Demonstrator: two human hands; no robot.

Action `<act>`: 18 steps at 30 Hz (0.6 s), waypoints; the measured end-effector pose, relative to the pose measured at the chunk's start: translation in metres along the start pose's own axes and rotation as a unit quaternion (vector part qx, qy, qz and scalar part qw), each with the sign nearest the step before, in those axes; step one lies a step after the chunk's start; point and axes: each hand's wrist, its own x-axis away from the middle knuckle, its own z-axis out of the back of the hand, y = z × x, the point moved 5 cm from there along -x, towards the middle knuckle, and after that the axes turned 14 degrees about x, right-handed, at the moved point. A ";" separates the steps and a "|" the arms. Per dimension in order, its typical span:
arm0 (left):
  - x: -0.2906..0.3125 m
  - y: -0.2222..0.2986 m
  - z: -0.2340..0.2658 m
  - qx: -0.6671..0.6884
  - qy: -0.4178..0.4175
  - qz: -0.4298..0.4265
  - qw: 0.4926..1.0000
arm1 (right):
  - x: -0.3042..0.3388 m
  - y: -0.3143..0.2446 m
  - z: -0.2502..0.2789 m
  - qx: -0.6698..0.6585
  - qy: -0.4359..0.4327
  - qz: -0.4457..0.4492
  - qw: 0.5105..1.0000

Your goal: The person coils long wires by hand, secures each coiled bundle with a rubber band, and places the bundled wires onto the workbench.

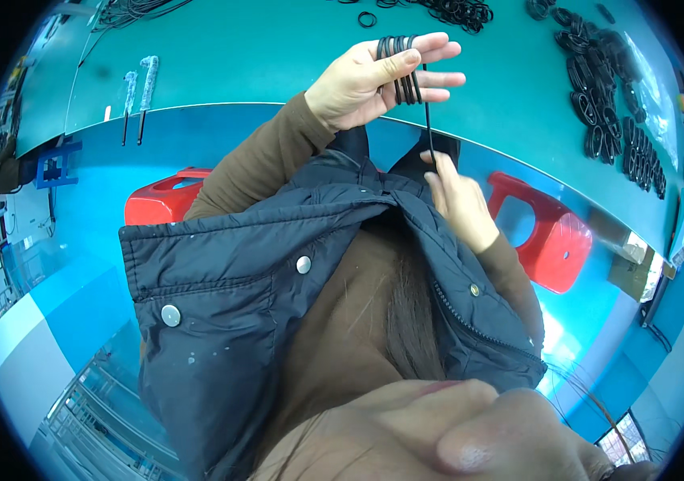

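Note:
Several turns of a thin black cable (416, 90) are looped around the outstretched fingers of my left hand (348, 90), held just over the front edge of the green table. The left thumb lies across the loops. From them the cable runs down, fairly straight, to my right hand (464, 204), which pinches it between thumb and fingers in front of my lap. The cable's end beyond the right fingers is hidden.
Bundled coils of black cable (586, 88) lie at the table's right, with small black rings (462, 12) at the back. Two long thin tools with wrapped handles (146, 84) rest at the left edge. Red stools (552, 244) stand on both sides of me.

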 end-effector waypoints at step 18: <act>0.018 -0.021 -0.010 -0.136 -0.018 0.148 0.979 | -0.071 -0.015 0.089 0.308 0.221 0.202 0.903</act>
